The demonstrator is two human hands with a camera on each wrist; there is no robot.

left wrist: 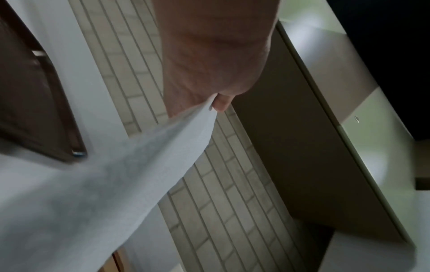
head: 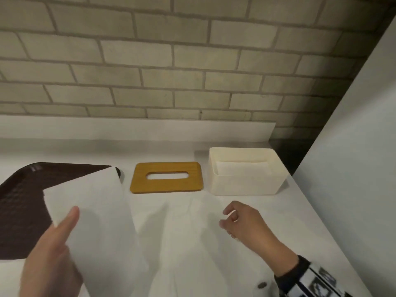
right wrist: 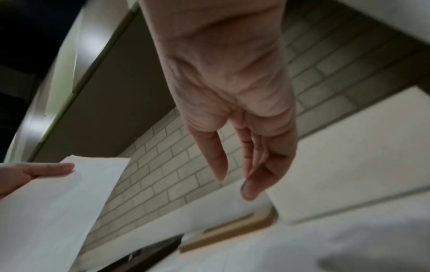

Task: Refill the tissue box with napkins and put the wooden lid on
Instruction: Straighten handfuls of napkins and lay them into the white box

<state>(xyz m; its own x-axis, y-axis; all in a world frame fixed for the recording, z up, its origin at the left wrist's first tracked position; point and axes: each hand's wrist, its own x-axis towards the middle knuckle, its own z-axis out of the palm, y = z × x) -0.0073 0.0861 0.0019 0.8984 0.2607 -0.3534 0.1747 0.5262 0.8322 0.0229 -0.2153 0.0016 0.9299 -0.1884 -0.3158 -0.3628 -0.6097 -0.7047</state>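
My left hand [head: 70, 219] pinches a large white napkin [head: 96, 211] by its edge and holds it above the counter's left side; the thumb lies on top and the fingers are hidden behind the paper. The wrist view shows the same pinch, left hand [left wrist: 209, 104] on the napkin [left wrist: 116, 174]. My right hand [head: 227, 218] hovers over the counter in front of the box, fingers loosely curled and holding nothing; the right hand [right wrist: 232, 182] is also empty in its wrist view. The wooden lid [head: 167, 177], with its oval slot, lies flat between tray and box. The cream tissue box [head: 244, 185] stands uncovered with white napkins [head: 240, 168] inside.
A dark brown tray [head: 21, 200] lies at the left, partly under the held napkin. A brick wall [head: 171, 61] with a low white ledge runs along the back. A tall white panel [head: 353, 146] closes off the right side just past the box.
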